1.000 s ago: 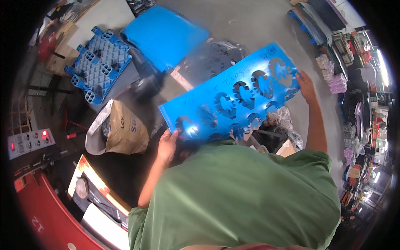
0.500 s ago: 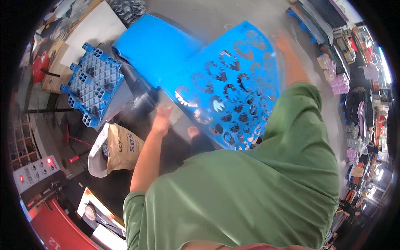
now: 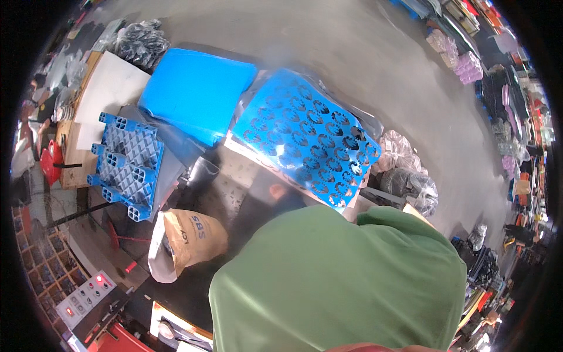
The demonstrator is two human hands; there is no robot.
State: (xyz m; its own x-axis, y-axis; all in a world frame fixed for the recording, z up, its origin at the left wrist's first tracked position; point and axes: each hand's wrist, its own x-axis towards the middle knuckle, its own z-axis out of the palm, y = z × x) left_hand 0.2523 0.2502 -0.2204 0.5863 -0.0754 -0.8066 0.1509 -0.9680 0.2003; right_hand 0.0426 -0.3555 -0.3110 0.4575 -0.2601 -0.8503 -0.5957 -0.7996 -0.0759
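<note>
The cut sheet (image 3: 302,141) lies just beside the plain sheet (image 3: 199,88), bare floor (image 3: 358,64) beyond their far edges. Both hands are out of sight; I cannot tell their grip

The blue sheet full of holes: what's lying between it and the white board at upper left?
In the head view, a plain blue sheet lies between the white board and the blue sheet full of holes.

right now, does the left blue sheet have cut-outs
No, the left blue sheet looks unbroken; the perforated blue sheet has them.
</note>
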